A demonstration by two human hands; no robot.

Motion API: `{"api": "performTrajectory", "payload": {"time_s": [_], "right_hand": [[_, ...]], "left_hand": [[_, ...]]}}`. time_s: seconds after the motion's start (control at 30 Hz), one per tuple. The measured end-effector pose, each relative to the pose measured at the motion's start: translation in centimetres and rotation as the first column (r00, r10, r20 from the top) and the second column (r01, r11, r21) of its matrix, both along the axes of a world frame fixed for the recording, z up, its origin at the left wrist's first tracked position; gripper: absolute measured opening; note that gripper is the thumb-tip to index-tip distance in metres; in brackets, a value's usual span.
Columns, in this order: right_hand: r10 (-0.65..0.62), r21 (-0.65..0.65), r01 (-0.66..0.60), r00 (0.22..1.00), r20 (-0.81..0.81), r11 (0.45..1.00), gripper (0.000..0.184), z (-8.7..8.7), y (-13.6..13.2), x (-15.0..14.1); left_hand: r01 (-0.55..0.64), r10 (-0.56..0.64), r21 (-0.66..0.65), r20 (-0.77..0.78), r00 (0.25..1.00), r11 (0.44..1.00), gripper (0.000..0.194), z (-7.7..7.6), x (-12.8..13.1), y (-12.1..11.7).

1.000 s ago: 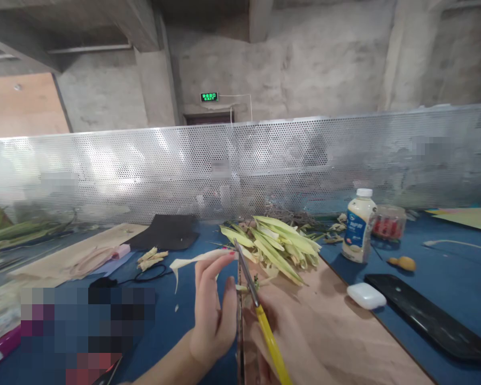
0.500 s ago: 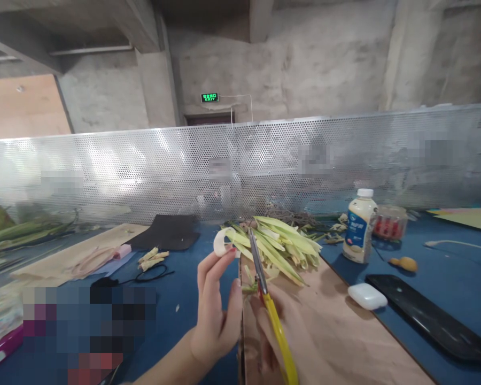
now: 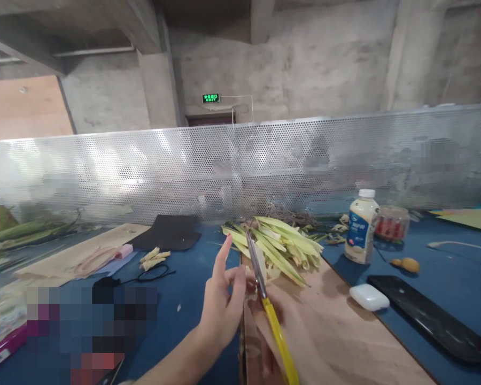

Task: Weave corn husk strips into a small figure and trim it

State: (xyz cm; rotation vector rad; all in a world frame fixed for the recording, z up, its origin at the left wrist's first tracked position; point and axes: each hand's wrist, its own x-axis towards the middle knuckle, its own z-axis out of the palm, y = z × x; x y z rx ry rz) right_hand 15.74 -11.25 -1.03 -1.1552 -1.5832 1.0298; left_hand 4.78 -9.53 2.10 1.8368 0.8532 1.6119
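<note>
My left hand [image 3: 223,302] has its index finger raised, with the thumb and other fingers bent together toward my right hand. Those fingers appear to pinch a pale, ribbon-like strip [image 3: 261,258], partly hidden behind the scissor blades. My right hand [image 3: 286,321], blurred, grips yellow-handled scissors [image 3: 279,338] whose grey blades point up and away. The fingertips of both hands meet or overlap beside the blades; exact contact cannot be made out. Just beyond lies a heap of yellow-green husk-like leaves [image 3: 291,243] on a brown board [image 3: 328,315].
Right of the board stand a milk-coloured bottle [image 3: 361,229], a white case [image 3: 369,297], a black phone-like slab [image 3: 428,318] and a small gourd [image 3: 405,264]. At left lie black sheets [image 3: 170,232], pale husk bits [image 3: 155,259] and black cord [image 3: 156,274]. A perforated metal screen [image 3: 144,174] closes the back.
The curled pale strip has left my raised left fingertips and now shows behind the blades. My left middle fingers have bent down toward my right hand; the scissors have barely moved.
</note>
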Motion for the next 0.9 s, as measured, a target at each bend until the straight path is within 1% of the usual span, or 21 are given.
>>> {"api": "performTrajectory", "payload": {"time_s": [0.07, 0.13, 0.23, 0.3, 0.37, 0.43, 0.57, 0.73, 0.83, 0.9], "right_hand": [[0.001, 0.013, 0.0, 1.0, -0.014, 1.0, 0.032, -0.3, 0.2, -0.2], [-0.007, 0.034, 0.008, 1.0, -0.026, 0.999, 0.029, -0.5, 0.4, -0.2], [-0.008, 0.048, 0.01, 0.999, -0.032, 0.999, 0.025, -0.9, 0.6, -0.2], [-0.005, 0.046, 0.006, 1.0, -0.027, 0.999, 0.024, -1.1, 0.7, -0.2], [-0.006, 0.036, 0.007, 1.0, -0.02, 0.999, 0.024, -1.1, 0.7, -0.1], [-0.01, 0.022, 0.011, 1.0, -0.016, 1.0, 0.026, -1.0, 0.6, -0.1], [0.019, -0.013, -0.02, 1.0, -0.019, 1.0, 0.03, 0.1, 0.0, 0.1], [0.071, -0.059, -0.072, 0.997, -0.017, 0.996, 0.035, 1.4, -1.3, 0.8], [0.062, -0.057, -0.062, 0.998, -0.004, 0.996, 0.03, 1.4, -1.8, 1.4], [0.043, -0.043, -0.042, 0.999, 0.006, 0.998, 0.026, 1.2, -1.8, 1.8]], "left_hand": [[-0.054, 0.053, -0.037, -0.017, 0.998, 0.998, 0.047, 0.3, -0.1, 0.1], [-0.036, 0.038, -0.085, 0.02, 0.999, 0.996, 0.041, 0.5, -0.2, 0.2], [0.103, -0.072, -0.204, 0.153, 0.986, 0.974, 0.041, 0.7, -0.3, 0.5], [0.175, -0.125, -0.247, 0.207, 0.97, 0.953, 0.04, 0.7, -0.2, 0.8], [0.192, -0.136, -0.256, 0.221, 0.966, 0.948, 0.035, 0.7, -0.2, 1.0], [0.178, -0.121, -0.253, 0.225, 0.967, 0.951, 0.03, 0.6, -0.2, 1.1], [0.168, -0.106, -0.257, 0.239, 0.965, 0.952, 0.028, 0.7, -0.2, 1.1], [0.163, -0.091, -0.265, 0.265, 0.96, 0.95, 0.025, 1.0, 0.0, 1.0], [0.169, -0.088, -0.265, 0.294, 0.952, 0.949, 0.025, 1.0, -0.1, 1.1], [0.204, -0.115, -0.266, 0.316, 0.942, 0.942, 0.026, 1.0, -0.2, 1.2]]}}
